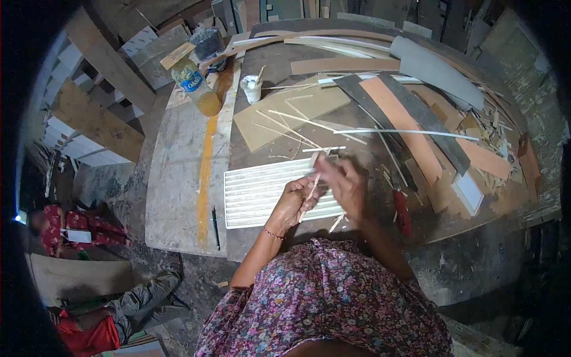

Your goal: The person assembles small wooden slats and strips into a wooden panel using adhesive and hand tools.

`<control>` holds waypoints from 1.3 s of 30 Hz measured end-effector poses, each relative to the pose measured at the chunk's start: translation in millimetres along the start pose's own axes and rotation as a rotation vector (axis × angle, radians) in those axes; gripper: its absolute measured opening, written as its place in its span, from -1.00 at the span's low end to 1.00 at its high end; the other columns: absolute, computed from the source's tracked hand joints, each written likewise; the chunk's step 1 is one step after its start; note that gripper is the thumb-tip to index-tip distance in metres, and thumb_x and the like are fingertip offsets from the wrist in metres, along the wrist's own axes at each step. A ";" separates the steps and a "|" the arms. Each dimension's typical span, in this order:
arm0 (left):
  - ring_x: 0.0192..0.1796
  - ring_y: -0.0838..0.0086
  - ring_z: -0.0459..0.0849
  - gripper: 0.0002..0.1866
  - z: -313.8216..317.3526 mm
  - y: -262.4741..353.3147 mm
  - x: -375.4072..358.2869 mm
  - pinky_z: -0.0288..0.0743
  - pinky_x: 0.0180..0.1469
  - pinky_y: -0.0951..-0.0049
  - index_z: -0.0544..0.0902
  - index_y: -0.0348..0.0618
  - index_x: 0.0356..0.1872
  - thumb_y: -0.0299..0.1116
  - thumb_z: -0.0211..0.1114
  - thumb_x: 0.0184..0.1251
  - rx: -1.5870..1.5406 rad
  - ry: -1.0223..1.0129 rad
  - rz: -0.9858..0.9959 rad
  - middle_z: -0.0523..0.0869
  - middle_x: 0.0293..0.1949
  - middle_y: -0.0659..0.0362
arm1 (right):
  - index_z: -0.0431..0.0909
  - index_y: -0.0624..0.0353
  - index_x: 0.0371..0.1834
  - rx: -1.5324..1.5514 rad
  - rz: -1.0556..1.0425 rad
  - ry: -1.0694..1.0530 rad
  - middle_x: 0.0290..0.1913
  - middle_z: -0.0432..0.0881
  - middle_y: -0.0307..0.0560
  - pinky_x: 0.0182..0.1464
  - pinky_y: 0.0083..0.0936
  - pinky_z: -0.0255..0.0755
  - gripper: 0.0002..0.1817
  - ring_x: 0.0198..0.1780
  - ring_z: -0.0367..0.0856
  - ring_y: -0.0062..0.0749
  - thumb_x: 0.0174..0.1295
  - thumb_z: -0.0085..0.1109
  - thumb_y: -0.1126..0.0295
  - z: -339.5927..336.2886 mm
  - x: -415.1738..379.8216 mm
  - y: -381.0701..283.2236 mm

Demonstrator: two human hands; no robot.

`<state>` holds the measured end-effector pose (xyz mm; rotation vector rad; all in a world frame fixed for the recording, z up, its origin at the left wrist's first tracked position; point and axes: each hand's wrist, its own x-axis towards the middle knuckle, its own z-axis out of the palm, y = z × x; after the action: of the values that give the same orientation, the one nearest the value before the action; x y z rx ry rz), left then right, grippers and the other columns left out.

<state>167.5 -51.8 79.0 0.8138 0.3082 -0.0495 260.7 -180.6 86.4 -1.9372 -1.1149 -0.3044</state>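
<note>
Covering much of the view, the worktable is overlaid by a white slatted panel. Above it, a thin strip is pinched by the left hand, fingers nearly closed; the right hand is blurred, its finger spread unreadable. Amber contents are held in the bottle, white matter in the cup.

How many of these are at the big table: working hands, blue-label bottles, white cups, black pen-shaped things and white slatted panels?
Working hands, left hand and right hand: 2
Blue-label bottle: 1
White cup: 1
Black pen-shaped thing: 1
White slatted panel: 1
Total: 6
</note>
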 end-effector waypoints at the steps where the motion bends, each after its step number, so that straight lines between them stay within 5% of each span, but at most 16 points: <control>1: -0.70 0.73 0.22 -0.72 4.1 0.5 -0.6 0.06 -0.72 0.80 0.44 -0.30 -0.03 -0.57 -0.07 0.25 -0.010 -0.012 -0.008 0.46 -0.53 0.26 | 0.43 -0.07 0.08 0.043 0.114 0.105 -0.32 0.47 -0.03 -0.38 -0.41 0.41 -0.51 -0.41 0.51 -0.24 0.00 0.14 0.53 4.5 5.3 5.5; 4: -0.70 0.73 0.22 -0.74 8.2 3.1 2.1 0.03 -0.73 0.78 0.46 -0.29 -0.05 -0.54 -0.05 0.25 -0.021 -0.011 -0.014 0.45 -0.52 0.26 | 0.43 -0.05 0.08 -0.002 0.130 0.171 -0.32 0.48 -0.03 -0.37 -0.40 0.40 -0.51 -0.40 0.51 -0.25 0.00 0.14 0.52 2.9 14.4 10.7; 8: -0.72 0.72 0.22 -0.78 -6.3 1.4 7.0 0.03 -0.73 0.76 0.49 -0.29 -0.10 -0.50 -0.03 0.28 0.032 0.036 0.009 0.46 -0.57 0.26 | 0.40 -0.06 0.11 0.076 -0.007 -0.072 -0.30 0.43 0.06 -0.35 -0.43 0.44 -0.52 -0.33 0.52 -0.18 0.05 0.08 0.52 8.1 -13.4 -1.3; 9: -0.72 0.72 0.23 -0.79 -3.4 0.8 6.8 0.03 -0.73 0.75 0.50 -0.29 -0.12 -0.49 -0.03 0.29 0.055 0.054 0.015 0.46 -0.59 0.26 | 0.40 -0.08 0.10 0.086 -0.059 -0.037 -0.30 0.43 0.05 -0.36 -0.43 0.44 -0.53 -0.33 0.53 -0.21 0.06 0.06 0.52 9.8 -11.6 2.8; 13: -0.71 0.72 0.27 -0.79 9.0 -5.0 0.9 0.06 -0.71 0.73 0.52 -0.31 -0.20 -0.42 -0.04 0.32 0.324 0.099 0.061 0.50 -0.61 0.27 | 0.36 -0.04 0.13 -0.055 0.315 0.032 -0.24 0.48 0.08 -0.23 -0.43 0.42 -0.57 -0.22 0.52 -0.17 0.14 -0.01 0.48 -5.9 13.2 19.5; 16: -0.70 0.72 0.29 -0.77 7.1 -2.7 -1.3 0.10 -0.69 0.72 0.53 -0.32 -0.21 -0.38 -0.03 0.33 0.578 0.088 0.167 0.52 -0.61 0.27 | 0.33 0.02 0.15 -0.009 0.122 0.206 -0.22 0.51 0.12 -0.16 -0.42 0.39 -0.58 -0.19 0.52 -0.15 0.17 -0.03 0.45 -11.5 26.7 27.8; 17: -0.69 0.71 0.28 -0.77 -2.1 -5.0 3.2 0.13 -0.66 0.71 0.54 -0.31 -0.20 -0.37 -0.01 0.33 0.546 0.075 0.174 0.52 -0.61 0.28 | 0.37 0.15 0.07 0.103 0.177 0.266 -0.23 0.53 0.11 -0.14 -0.43 0.38 -0.57 -0.23 0.52 -0.12 0.11 0.11 0.33 -12.3 27.6 26.0; 23: -0.61 0.67 0.38 -0.62 -14.3 32.7 11.4 0.30 -0.58 0.65 0.54 -0.32 -0.12 -0.72 -0.08 0.01 0.895 -0.215 0.055 0.58 -0.55 0.20 | 0.43 0.28 -0.15 0.186 0.302 -0.284 -0.32 0.52 -0.08 -0.21 -0.51 0.35 -0.49 -0.31 0.47 -0.43 -0.13 0.36 0.23 -16.1 21.5 56.5; 26: -0.59 0.65 0.42 -0.58 -15.3 55.5 16.8 0.32 -0.58 0.63 0.58 -0.31 -0.20 -0.76 -0.09 -0.13 1.032 -0.291 0.053 0.59 -0.57 0.19 | 0.46 0.26 -0.13 0.420 0.362 -0.284 -0.27 0.54 -0.17 -0.14 -0.59 0.34 -0.54 -0.20 0.46 -0.58 -0.14 0.36 0.39 -16.0 17.1 53.2; 28: -0.61 0.54 0.49 -0.50 -26.4 64.7 28.3 0.40 -0.53 0.52 0.55 -0.19 -0.05 -0.72 0.01 -0.12 1.293 -0.392 0.148 0.58 -0.59 0.16 | 0.46 0.28 -0.17 0.410 0.384 -0.352 -0.32 0.53 -0.19 -0.18 -0.61 0.34 -0.58 -0.26 0.45 -0.60 -0.13 0.35 0.41 -20.1 18.9 47.7; 30: -0.46 0.34 0.58 -0.59 -28.4 67.2 37.6 0.44 -0.25 0.36 0.59 -0.15 -0.11 -0.65 0.10 -0.09 1.788 -0.253 0.358 0.59 -0.58 0.10 | 0.46 0.28 -0.21 0.464 0.409 -0.292 -0.36 0.51 -0.22 -0.23 -0.63 0.33 -0.61 -0.31 0.43 -0.62 -0.13 0.34 0.43 -18.2 18.9 43.3; 33: -0.15 0.14 0.53 -0.61 -4.7 71.5 28.1 0.27 0.06 0.24 0.52 -0.20 -0.06 -0.55 0.17 -0.03 2.024 0.125 0.508 0.58 -0.33 -0.03 | 0.45 0.28 -0.26 0.593 0.477 -0.055 -0.41 0.48 -0.27 -0.29 -0.65 0.30 -0.67 -0.37 0.39 -0.65 -0.11 0.31 0.47 -5.7 14.0 31.4; 36: 0.05 0.07 0.39 -0.57 10.7 57.9 24.2 0.11 0.19 0.23 0.40 -0.24 0.03 -0.50 0.15 0.05 1.669 0.714 1.182 0.44 -0.05 -0.12 | 0.45 0.25 -0.30 0.629 0.590 0.095 -0.44 0.47 -0.30 -0.33 -0.68 0.28 -0.73 -0.40 0.37 -0.69 -0.09 0.27 0.50 0.2 10.3 26.0; 37: 0.11 0.01 0.30 -0.55 4.9 46.7 24.7 0.14 0.17 0.24 0.29 -0.27 0.10 -0.45 0.10 0.15 1.467 0.733 1.156 0.29 0.09 -0.15 | 0.44 0.24 -0.30 0.646 0.615 0.136 -0.44 0.47 -0.31 -0.33 -0.69 0.27 -0.74 -0.40 0.36 -0.70 -0.08 0.26 0.51 4.6 7.8 27.2; 39: 0.01 0.23 0.41 -0.59 0.8 13.6 32.9 0.24 0.07 0.34 0.33 -0.41 0.02 -0.37 0.11 0.21 1.118 0.720 0.880 0.44 -0.07 -0.09 | 0.45 0.21 -0.30 0.632 0.626 0.185 -0.44 0.48 -0.31 -0.35 -0.71 0.26 -0.77 -0.42 0.36 -0.72 -0.06 0.25 0.52 12.5 4.3 24.5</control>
<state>201.3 -40.6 79.6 2.0186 0.5816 0.9972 280.3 -174.2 67.7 -1.5385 -0.3693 0.1937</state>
